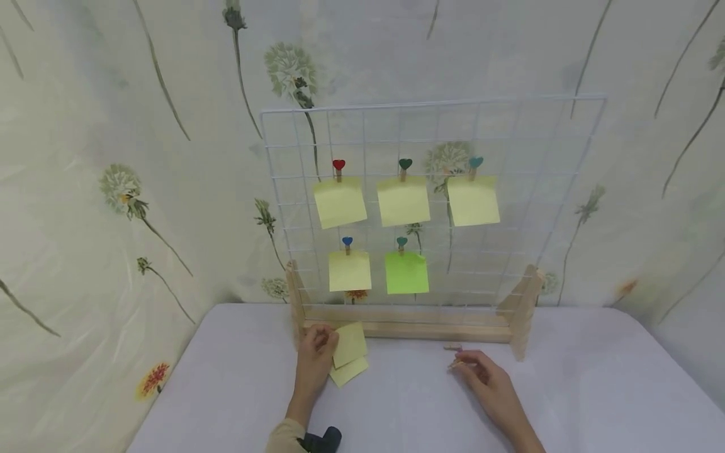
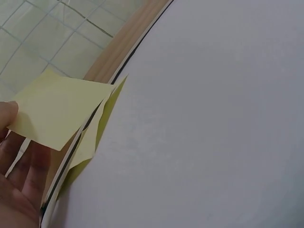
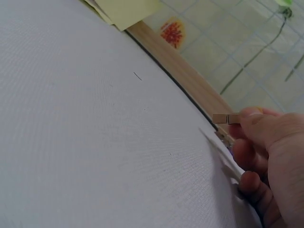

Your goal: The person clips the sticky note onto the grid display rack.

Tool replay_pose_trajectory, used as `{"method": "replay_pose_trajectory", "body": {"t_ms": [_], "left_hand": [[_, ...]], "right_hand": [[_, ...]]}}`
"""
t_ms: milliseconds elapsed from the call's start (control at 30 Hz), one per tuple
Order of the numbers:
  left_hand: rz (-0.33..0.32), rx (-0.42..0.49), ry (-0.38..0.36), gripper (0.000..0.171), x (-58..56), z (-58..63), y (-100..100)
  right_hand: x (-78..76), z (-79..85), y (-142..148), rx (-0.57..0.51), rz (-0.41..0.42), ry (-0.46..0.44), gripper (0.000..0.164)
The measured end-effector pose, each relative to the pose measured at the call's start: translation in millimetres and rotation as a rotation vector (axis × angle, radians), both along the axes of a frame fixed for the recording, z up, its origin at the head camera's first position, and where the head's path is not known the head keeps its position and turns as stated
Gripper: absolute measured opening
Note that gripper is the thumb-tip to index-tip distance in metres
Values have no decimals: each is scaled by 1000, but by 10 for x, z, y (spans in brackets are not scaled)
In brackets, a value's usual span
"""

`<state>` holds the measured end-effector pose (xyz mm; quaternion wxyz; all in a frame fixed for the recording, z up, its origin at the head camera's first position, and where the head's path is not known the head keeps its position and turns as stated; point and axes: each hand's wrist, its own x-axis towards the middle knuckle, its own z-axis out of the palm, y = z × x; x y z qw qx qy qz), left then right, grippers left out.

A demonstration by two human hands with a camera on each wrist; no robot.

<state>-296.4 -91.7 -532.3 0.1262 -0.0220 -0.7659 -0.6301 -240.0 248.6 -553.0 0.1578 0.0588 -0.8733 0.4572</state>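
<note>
My left hand (image 1: 313, 365) pinches a pale yellow sticky note (image 1: 352, 345) by its left edge, thumb on top, at the front of the rack's base. Beneath it, more yellow notes (image 1: 350, 372) lie on the table; in the left wrist view their edges (image 2: 84, 149) curl upward. To the right, my right hand (image 1: 491, 389) pinches a small wooden clothespin (image 3: 221, 118) between thumb and forefinger, its bare end pointing out. Just behind the fingertips another clothespin (image 1: 452, 347) lies on the table, partly hidden by the fingers in the right wrist view.
A white wire grid (image 1: 544, 201) stands in a wooden base (image 1: 436, 331). Clothespins with heart tops hold three yellow notes (image 1: 403, 204) in its upper row. Below hang one yellow note (image 1: 349, 272) and one green note (image 1: 408, 275). Flower-patterned cloth (image 1: 187, 189) hangs behind.
</note>
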Motion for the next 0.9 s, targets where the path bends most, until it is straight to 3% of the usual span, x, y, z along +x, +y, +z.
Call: {"method": "replay_pose_trajectory", "body": {"t_ms": [167,267,567,900], "left_hand": [[-26,-17,7,13,143,203,87],[-44,-5,37,14,163,245,132],[-56,73,50,17,43,43,251],[-105,35,79,15,73,70,386]], "right_hand": [[36,-22,-9,-4,-16,-15,24],[25,-26,-1,-14,-21,-2,23],[-14,16,1,-31,-32,-23,25],[-26,39,-22,-44,-47,-62,28]]}}
